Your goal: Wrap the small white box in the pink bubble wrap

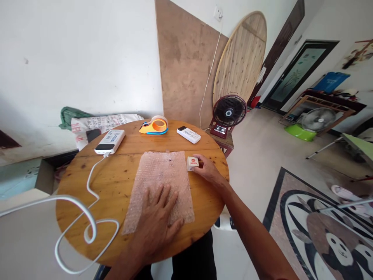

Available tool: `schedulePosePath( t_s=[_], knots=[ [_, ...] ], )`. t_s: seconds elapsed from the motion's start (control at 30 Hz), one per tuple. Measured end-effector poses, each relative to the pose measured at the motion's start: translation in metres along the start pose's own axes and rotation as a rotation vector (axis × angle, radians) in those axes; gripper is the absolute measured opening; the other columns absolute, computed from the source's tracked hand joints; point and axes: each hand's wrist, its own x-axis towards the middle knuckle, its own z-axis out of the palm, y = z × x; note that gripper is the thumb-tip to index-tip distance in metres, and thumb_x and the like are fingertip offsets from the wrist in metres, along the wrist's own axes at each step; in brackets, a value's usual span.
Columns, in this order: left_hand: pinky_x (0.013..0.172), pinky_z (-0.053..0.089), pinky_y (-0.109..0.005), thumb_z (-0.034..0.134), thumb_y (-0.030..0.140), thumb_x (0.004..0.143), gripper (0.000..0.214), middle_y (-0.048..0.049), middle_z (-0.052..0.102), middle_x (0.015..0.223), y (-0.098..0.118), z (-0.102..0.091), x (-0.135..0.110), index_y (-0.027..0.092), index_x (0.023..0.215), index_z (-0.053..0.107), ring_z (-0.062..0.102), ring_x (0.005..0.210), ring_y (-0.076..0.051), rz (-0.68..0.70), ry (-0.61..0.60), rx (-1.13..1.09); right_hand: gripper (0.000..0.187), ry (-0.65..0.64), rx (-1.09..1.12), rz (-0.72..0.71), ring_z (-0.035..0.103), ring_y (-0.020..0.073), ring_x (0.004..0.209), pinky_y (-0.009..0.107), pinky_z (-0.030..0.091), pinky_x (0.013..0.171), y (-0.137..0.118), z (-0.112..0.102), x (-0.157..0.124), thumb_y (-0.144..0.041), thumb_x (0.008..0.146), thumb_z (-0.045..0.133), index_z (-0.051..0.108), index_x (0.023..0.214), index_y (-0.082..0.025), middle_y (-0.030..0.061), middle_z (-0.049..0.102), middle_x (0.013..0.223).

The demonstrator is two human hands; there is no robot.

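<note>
A sheet of pink bubble wrap [163, 171] lies flat on the round wooden table [116, 186]. My left hand [157, 217] rests on its lower part, palm down with the fingers spread. To the right of the wrap, my right hand [207, 169] has its thumb and fingers around a small white box [192, 162] with a red mark on top. The box stands on the table close to the wrap's right edge.
Behind the wrap are an orange tape dispenser [154, 126] and a white power bank [189, 134]. A larger white power bank [110, 141] at the left trails a white cable [90, 182]. Beyond the table stands a dark red fan [229, 112].
</note>
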Motion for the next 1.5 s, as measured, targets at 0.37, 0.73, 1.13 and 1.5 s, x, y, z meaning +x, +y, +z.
schedulePosePath(
  t_s=[0.37, 0.73, 1.13, 1.5],
  knots=[
    [0.110, 0.008, -0.064, 0.049, 0.057, 0.080, 0.063, -0.0112, 0.037, 0.147, 0.006, -0.010, 0.001, 0.025, 0.134, 0.045, 0.027, 0.137, -0.037, -0.083, -0.013, -0.105, 0.039, 0.110, 0.011, 0.106, 0.063, 0.0205, 0.085, 0.035, 0.050, 0.078, -0.022, -0.018, -0.014, -0.029, 0.066, 0.070, 0.060, 0.102, -0.020, 0.0048, 0.067, 0.097],
    [0.110, 0.007, -0.063, 0.054, 0.044, 0.079, 0.067, -0.0123, 0.042, 0.143, 0.007, -0.011, -0.001, 0.020, 0.139, 0.036, 0.029, 0.135, -0.037, -0.053, 0.030, -0.117, 0.039, -0.397, 0.349, 0.004, 0.060, 0.0172, 0.088, 0.031, 0.047, 0.082, -0.110, 0.060, -0.032, -0.025, 0.065, 0.072, 0.057, 0.101, -0.020, -0.0005, 0.064, 0.094],
    [0.111, 0.011, -0.060, 0.056, 0.044, 0.077, 0.056, -0.0093, 0.043, 0.141, 0.007, -0.017, -0.003, 0.025, 0.129, 0.048, 0.028, 0.135, -0.033, -0.072, 0.095, -0.168, 0.041, -0.269, 0.346, -0.083, 0.058, 0.0167, 0.087, 0.028, 0.046, 0.079, -0.033, 0.074, -0.007, -0.034, 0.065, 0.074, 0.056, 0.099, -0.020, 0.0004, 0.062, 0.094],
    [0.096, 0.039, -0.046, 0.053, 0.029, 0.082, 0.027, -0.0097, 0.058, 0.116, -0.018, -0.020, -0.010, 0.021, 0.106, 0.063, 0.051, 0.107, -0.027, -0.181, 0.161, -0.105, 0.041, -0.143, 0.076, -0.137, 0.060, 0.0196, 0.092, 0.032, 0.046, 0.085, -0.045, 0.081, -0.021, -0.032, 0.069, 0.071, 0.058, 0.108, -0.024, 0.0020, 0.065, 0.101]
  ],
)
